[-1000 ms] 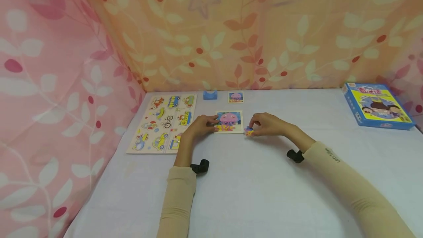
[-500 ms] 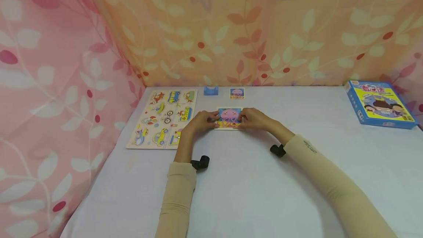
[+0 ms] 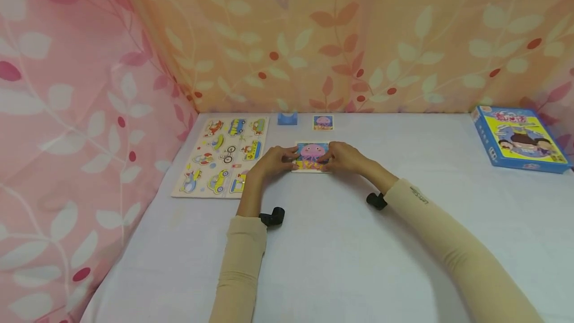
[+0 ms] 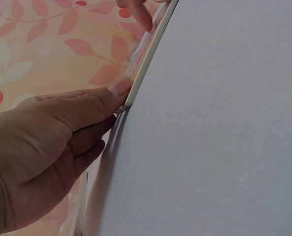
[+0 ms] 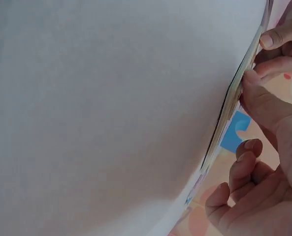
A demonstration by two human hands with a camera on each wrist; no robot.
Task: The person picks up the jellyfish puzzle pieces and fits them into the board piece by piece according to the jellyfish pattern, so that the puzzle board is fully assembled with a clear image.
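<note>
A small square jigsaw puzzle with a pink jellyfish lies on the white cloth, in a pale tray. My left hand grips the tray's left side, and the left wrist view has its thumb on the edge with fingers curled beside it. My right hand is at the tray's right side, fingertips down on the picture, holding a puzzle piece that its fingers hide. In the right wrist view, the right thumb presses at the tray's edge while the other fingers stay bent.
A wooden peg board with vehicle pictures lies left, partly behind the left forearm. Behind the tray stand a blue holder and a small jellyfish card. A blue and yellow box lies far right. Printed cloth hangs behind and at the left.
My right hand has moved left, carrying the puzzle piece from beside the tray onto its right part. The left hand stays at the left edge. The head view has shifted slightly.
</note>
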